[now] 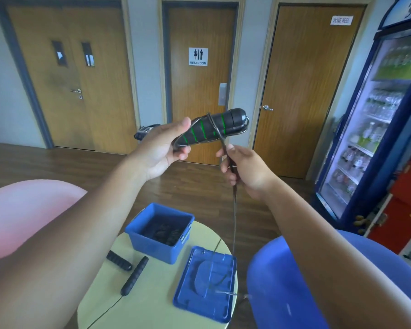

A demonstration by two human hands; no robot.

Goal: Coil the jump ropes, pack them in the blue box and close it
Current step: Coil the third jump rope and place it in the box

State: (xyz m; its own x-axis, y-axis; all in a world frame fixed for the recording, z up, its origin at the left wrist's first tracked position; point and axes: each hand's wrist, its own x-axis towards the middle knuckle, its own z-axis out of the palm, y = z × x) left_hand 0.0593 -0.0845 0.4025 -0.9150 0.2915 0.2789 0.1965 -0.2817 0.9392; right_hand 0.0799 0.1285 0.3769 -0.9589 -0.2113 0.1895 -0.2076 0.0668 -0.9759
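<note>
Cord (234, 214) is what you are managing now. It is thin, glossy and springy, so expect it to slip off the wrap and open up if tension drops. Your left hand (161, 150) grips the green-striped handles (214, 128) at their near end and holds the pair together, raised well above the counter (152, 302). A few turns of cord already cross them. Your right hand (247, 169) pinches the cord just below the handles, fingers curled round it. From there the cord drops straight down onto the lid (199, 298), where its slack loops lie.

The handles look padded and grippy, light and stiff enough to serve as a spool. Take hold at their middle or near end, and leave the far end free for the wraps. Hold the cord close to the handles, as you do now, so each turn lies tight.

The blue box (140, 238) stands open at the far edge of the counter, with dark coils (166, 232) inside, probably ropes already packed. The lid lies flat by the right edge, just beside the box. A second jump rope (135, 275) lies uncoiled near the left edge, both black handles down and its cord trailing off the front edge. So the job looks partly done.
</note>
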